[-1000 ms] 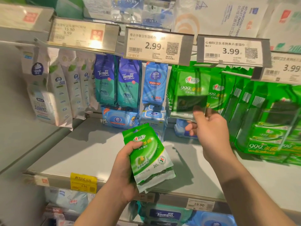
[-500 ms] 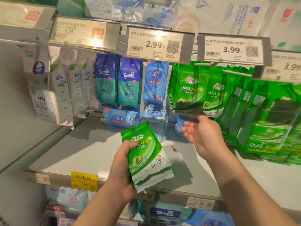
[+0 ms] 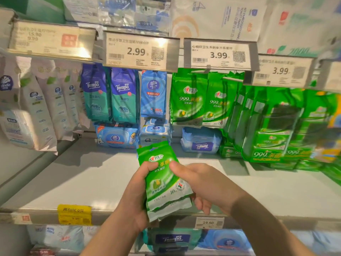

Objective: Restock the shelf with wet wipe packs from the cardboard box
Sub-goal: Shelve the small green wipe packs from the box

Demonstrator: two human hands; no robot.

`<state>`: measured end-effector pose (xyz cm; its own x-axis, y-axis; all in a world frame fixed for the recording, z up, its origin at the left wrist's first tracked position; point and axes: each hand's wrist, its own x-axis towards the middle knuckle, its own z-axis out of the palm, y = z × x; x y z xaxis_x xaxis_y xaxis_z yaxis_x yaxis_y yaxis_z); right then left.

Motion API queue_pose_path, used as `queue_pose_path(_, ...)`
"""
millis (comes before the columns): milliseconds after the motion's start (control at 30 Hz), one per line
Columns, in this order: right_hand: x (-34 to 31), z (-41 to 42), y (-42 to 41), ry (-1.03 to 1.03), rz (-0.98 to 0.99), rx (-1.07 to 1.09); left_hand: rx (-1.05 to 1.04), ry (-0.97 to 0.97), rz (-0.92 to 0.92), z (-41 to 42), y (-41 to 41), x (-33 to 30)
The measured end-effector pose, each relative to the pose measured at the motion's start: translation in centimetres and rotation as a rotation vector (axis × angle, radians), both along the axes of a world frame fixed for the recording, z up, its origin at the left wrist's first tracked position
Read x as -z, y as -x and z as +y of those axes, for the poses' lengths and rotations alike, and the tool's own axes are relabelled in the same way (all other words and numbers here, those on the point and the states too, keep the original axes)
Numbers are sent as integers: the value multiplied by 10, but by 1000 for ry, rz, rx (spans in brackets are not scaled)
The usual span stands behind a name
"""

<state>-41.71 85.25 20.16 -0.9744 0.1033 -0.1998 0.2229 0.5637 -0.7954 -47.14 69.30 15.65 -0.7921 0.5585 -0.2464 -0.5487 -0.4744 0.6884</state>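
Both hands hold the green wipe packs (image 3: 164,182): left hand (image 3: 134,200) wraps them, right hand (image 3: 204,183) pinches the top one. They look soft, light, slippery; grab the edges.

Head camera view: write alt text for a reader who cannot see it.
Both hands, the left hand and right hand, grip a small stack of green wet wipe packs in front of a grey shelf. Matching green packs hang behind, under a 3.99 price tag, with blue Tempo packs to their left.
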Motion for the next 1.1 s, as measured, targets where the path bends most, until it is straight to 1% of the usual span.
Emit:
queue_pose_path(67,6,5,-3,-41,-10,8,42,41,10,7,-4,-6)
queue_pose_path(100,8,7,-5,-24,-24,7,56,65,16,11,-4,-8)
queue_pose_path(167,11,12,-9,62,-66,11,14,124,64,20,-4,-11)
queue_pose_path(233,11,17,-13,159,-95,48,42,110,62,28,-6,-17)
queue_pose_path(300,12,22,-18,259,-79,114,44,96,50,33,-10,-16)
queue_pose_path(367,13,29,-21,349,-2,211,70,108,37,30,-13,-7)
queue_pose_path(467,14,42,-28,401,213,347,59,117,9,27,-11,-2)
queue_pose_path(567,10,53,-40,299,489,344,27,156,24,28,-7,-2)
queue_pose_path(667,5,62,-48,257,661,352,24,161,26,28,-7,-3)
queue_pose_path(833,-11,59,-54,295,828,380,38,146,18,27,-5,-5)
queue_pose_path(1100,-22,60,-48,385,980,386,32,136,8,23,-2,-7)
